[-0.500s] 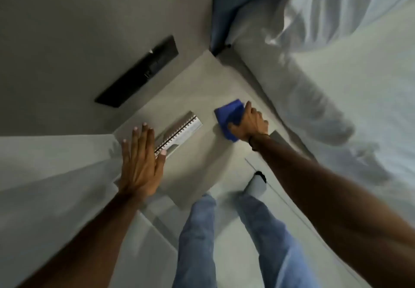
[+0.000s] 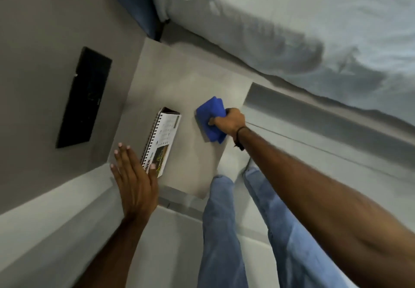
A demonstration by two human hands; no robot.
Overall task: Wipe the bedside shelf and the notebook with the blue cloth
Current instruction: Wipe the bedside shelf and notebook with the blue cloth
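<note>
**Shelf wipe under way, notebook not yet touched by the cloth**

The right hand (image 2: 229, 122) is clenched around the folded blue cloth (image 2: 212, 119) and presses it flat on the bedside shelf (image 2: 190, 81), near the shelf's middle. Just to the left of that hand, a bare strip of shelf apart from the cloth, lies the spiral-bound notebook (image 2: 160, 140). The left hand (image 2: 134, 175) is released, fingers straight and together, grasping nothing; it lies flat by the shelf's near left corner with its thumb tip on the notebook's near end. Whether the palm itself bears on the shelf cannot be told. Judging from this, the shelf wipe is partway through: the surface beyond the right hand, and the patch beneath the notebook, probably remain, as does the notebook itself.
</note>
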